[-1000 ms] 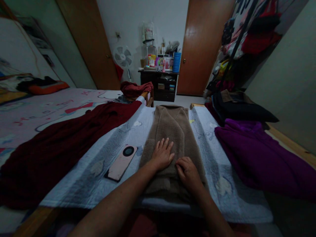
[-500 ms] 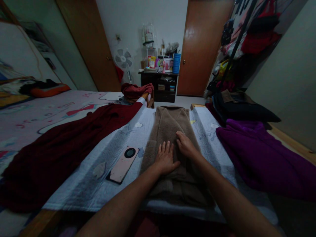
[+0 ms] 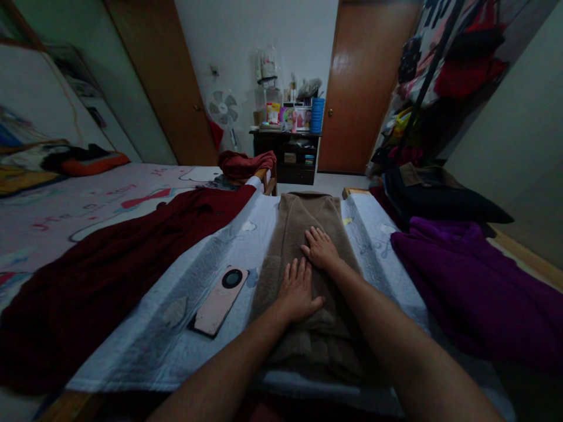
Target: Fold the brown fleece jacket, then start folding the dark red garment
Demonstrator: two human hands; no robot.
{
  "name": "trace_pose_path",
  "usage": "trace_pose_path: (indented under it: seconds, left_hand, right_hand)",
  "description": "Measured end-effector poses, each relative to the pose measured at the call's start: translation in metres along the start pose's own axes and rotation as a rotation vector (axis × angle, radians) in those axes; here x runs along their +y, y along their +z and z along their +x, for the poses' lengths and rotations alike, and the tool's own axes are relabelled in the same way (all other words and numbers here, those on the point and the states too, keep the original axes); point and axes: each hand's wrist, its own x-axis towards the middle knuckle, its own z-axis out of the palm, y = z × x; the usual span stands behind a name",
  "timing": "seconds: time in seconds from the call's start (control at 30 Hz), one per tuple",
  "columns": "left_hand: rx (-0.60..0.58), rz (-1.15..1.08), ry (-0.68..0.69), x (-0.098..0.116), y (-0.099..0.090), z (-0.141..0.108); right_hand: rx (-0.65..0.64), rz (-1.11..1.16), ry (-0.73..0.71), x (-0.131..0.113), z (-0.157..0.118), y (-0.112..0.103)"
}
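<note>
A brown fleecy coat (image 3: 303, 217), folded into a long narrow shape, lies on a pale blue patterned cloth (image 3: 176, 351). My left hand (image 3: 299, 293) rests flat on the middle of the coat, fingers apart and pointing away from me. Just beyond it and to the right, my right hand (image 3: 321, 249) also lies on the coat with its fingers spread. Neither hand grips the fabric. Left of the coat, a pink phone (image 3: 222, 302) with a round black camera ring lies face down on the cloth.
A dark red garment (image 3: 132, 258) is spread along the left side, partly over a pink printed bedspread (image 3: 101, 187). At the right lie a purple garment (image 3: 466, 275) and a stack of dark folded clothes (image 3: 448, 193). Farther back stand a fan (image 3: 224, 108) and a dark cabinet (image 3: 285, 158).
My right hand has turned from its side to lie flatter on the coat, its fingers now spread. My left hand stays at nearly the same spot. The view has shifted slightly.
</note>
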Motion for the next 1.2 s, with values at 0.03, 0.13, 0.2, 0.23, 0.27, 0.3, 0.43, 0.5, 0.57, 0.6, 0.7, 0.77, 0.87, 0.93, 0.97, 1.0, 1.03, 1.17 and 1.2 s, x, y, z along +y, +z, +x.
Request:
trace_pose_path:
  seconds: [0.03, 0.13, 0.2, 0.23, 0.27, 0.3, 0.43, 0.5, 0.57, 0.6, 0.7, 0.77, 0.87, 0.93, 0.97, 1.0, 1.03, 1.17, 1.2]
  left_hand:
    - [0.001, 0.001, 0.000, 0.000, 0.000, 0.000]
    - [0.008, 0.001, -0.001, 0.000, 0.001, 0.000]
    - [0.006, -0.003, -0.001, 0.000, 0.001, 0.000]
    - [0.002, -0.005, -0.001, 0.000, 0.001, 0.000]
    - [-0.001, -0.007, -0.001, 0.000, 0.001, 0.000]
    - [-0.002, -0.009, -0.004, 0.000, 0.001, 0.000]
    - [0.009, -0.017, -0.011, 0.000, 0.002, 0.000]
    - [0.009, -0.020, -0.009, 0.000, 0.003, 0.000]
    - [0.011, -0.019, -0.009, 0.000, 0.003, 0.000]
    - [0.014, -0.017, -0.010, 0.000, 0.003, 0.000]
    - [0.016, -0.008, -0.014, 0.000, 0.002, -0.001]
    - [0.013, -0.005, -0.011, 0.001, 0.000, -0.001]
    - [0.011, -0.012, -0.009, 0.001, -0.002, -0.001]
    - [0.013, -0.018, -0.008, 0.001, -0.002, -0.001]
    - [0.014, -0.020, -0.006, 0.001, -0.002, -0.001]
    - [0.015, -0.020, -0.005, 0.001, -0.001, -0.001]
    - [0.015, -0.018, -0.004, 0.001, -0.001, 0.000]
    - [0.029, 0.003, -0.010, 0.000, 0.002, 0.000]
    - [0.039, 0.009, -0.012, 0.000, 0.002, 0.000]
  right_hand:
    - [-0.004, -0.004, 0.004, 0.000, 0.004, 0.000]
    - [-0.016, -0.002, 0.027, 0.002, 0.017, -0.001]
    - [-0.022, 0.003, 0.053, 0.003, 0.026, 0.000]
    - [-0.024, 0.007, 0.066, 0.003, 0.029, 0.000]
    - [-0.025, 0.011, 0.076, 0.003, 0.032, 0.001]
    - [-0.023, 0.014, 0.084, 0.004, 0.034, 0.002]
    - [0.034, 0.015, 0.077, 0.005, 0.032, 0.007]
    - [0.069, 0.008, 0.065, 0.006, 0.029, 0.009]
    - [0.089, -0.002, 0.052, 0.006, 0.026, 0.010]
    - [0.097, -0.007, 0.046, 0.006, 0.024, 0.011]
    - [0.101, -0.012, 0.032, 0.008, 0.018, 0.011]
    - [0.089, -0.009, 0.027, 0.008, 0.014, 0.011]
    - [0.071, -0.006, 0.026, 0.009, 0.006, 0.011]
    - [0.069, -0.001, 0.026, 0.009, 0.000, 0.010]
    - [0.069, 0.004, 0.026, 0.009, -0.004, 0.010]
    - [0.071, 0.009, 0.025, 0.009, -0.007, 0.010]
    - [0.074, 0.013, 0.025, 0.008, -0.010, 0.009]
    - [0.063, 0.036, 0.042, 0.006, -0.026, 0.007]
    - [0.050, 0.045, 0.053, 0.005, -0.030, 0.007]
